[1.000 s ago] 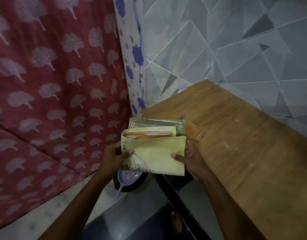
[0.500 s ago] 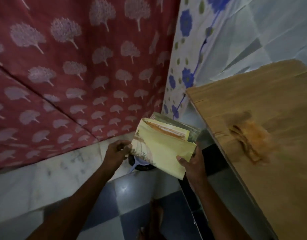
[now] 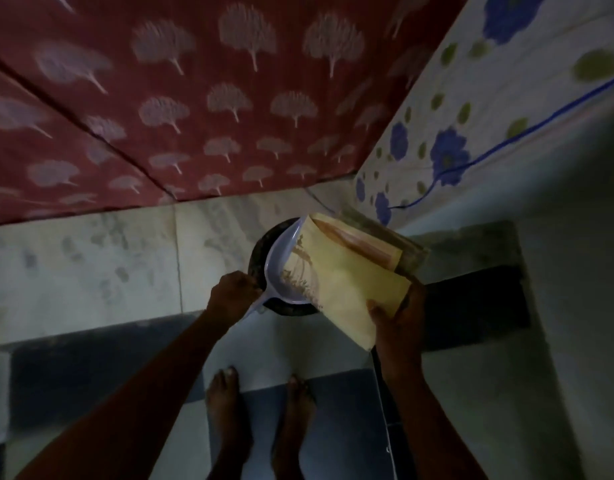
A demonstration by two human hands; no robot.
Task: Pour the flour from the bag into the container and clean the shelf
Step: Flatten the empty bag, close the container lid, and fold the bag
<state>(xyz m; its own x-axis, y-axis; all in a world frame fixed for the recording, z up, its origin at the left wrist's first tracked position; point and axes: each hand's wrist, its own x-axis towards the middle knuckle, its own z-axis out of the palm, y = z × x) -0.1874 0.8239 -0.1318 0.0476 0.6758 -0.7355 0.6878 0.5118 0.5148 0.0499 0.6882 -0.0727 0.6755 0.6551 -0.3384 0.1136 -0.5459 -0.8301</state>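
1. Red tree-patterned cloth fills the upper frame.
2. At centre, your right grip clasps the folded yellow paper bag, which partly hides the lilac plastic scoop over the dark round container.
3. Your left grip, earlier on the bag, now holds the scoop's handle.

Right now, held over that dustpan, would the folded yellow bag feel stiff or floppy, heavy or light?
Probably light: the right hand alone holds the folded yellow bag by its lower end. Likely fairly stiff while folded, since it juts out flat over the dustpan without drooping. Unfolded, the thin creased sheet would probably flop.
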